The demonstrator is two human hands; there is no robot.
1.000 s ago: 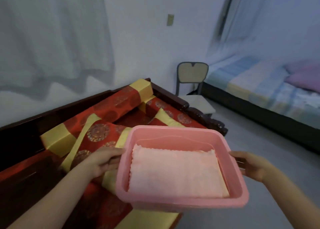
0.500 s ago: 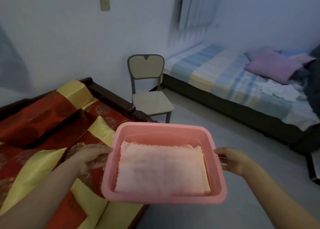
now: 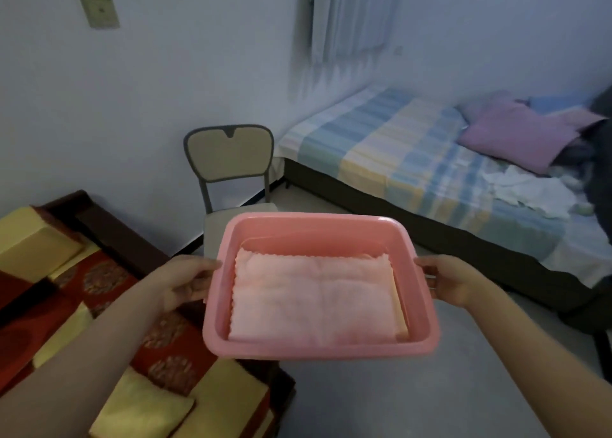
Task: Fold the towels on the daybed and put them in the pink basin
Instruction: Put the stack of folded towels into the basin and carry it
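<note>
I hold the pink basin (image 3: 316, 229) in the air in front of me, over the floor just right of the daybed (image 3: 99, 292). My left hand (image 3: 183, 280) grips its left rim and my right hand (image 3: 452, 280) grips its right rim. A folded pink towel (image 3: 314, 300) lies flat inside and fills most of the bottom; the edge of another pale folded towel (image 3: 399, 306) shows under it on the right. A yellow folded cloth (image 3: 139, 411) lies on the daybed's red and yellow cover at the lower left.
A grey chair (image 3: 230, 159) stands against the wall just behind the basin. A bed (image 3: 414, 162) with a striped sheet, purple pillows (image 3: 516, 136) and loose white clothes runs along the right. Grey floor lies between the daybed and the bed.
The view has swung right, away from the daybed toward the chair and bed. The basin has stayed in both hands and now hangs over the floor beside the daybed.
</note>
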